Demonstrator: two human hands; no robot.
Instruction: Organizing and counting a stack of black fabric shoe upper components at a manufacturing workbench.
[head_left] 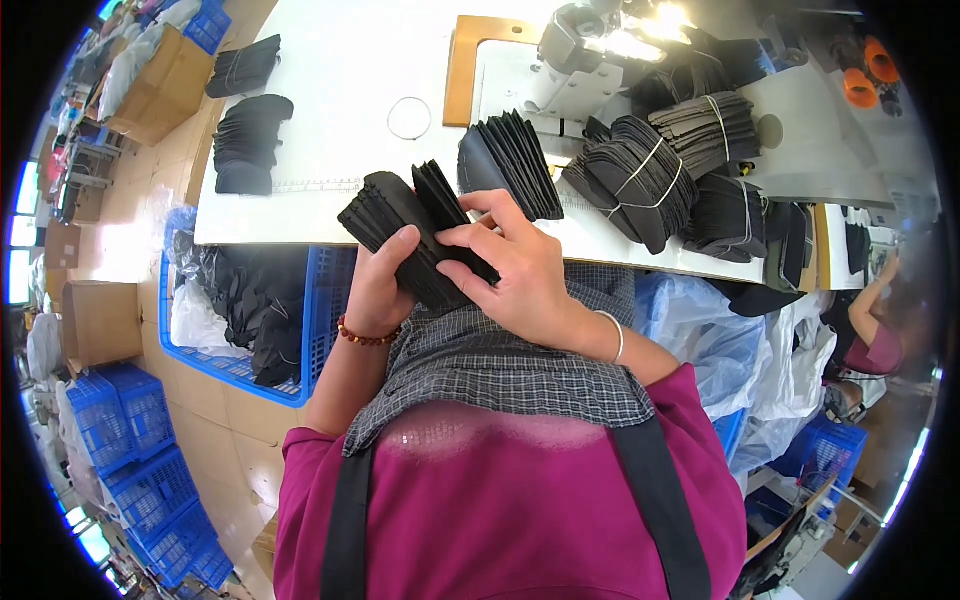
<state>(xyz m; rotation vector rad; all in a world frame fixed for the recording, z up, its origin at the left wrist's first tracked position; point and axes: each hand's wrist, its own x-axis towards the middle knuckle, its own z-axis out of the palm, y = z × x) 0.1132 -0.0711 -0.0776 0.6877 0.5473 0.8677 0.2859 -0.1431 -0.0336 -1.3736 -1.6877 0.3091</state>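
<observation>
Black fabric stack [400,225] is sitting in my hands just off the tabletop [330,60] edge, long axis slanting down-right; left hand [378,290] is cupping it underneath, right hand [515,270] fingers are pinching pieces on top.

Both forearms rise from the lower centre of the frame and converge in front of the chest, elbows bent. The left hand [380,285] is held palm inward, its fingers curled upward and the thumb extended across the front in a closed grasp; a beaded bracelet circles the left wrist. The right hand [510,270] lies higher and to the right, back of the hand facing the camera, wrist flexed. Its fingers are spread and bent, fingertips [455,240] pressing leftward beside the left thumb. A thin bangle rings the right wrist.
</observation>
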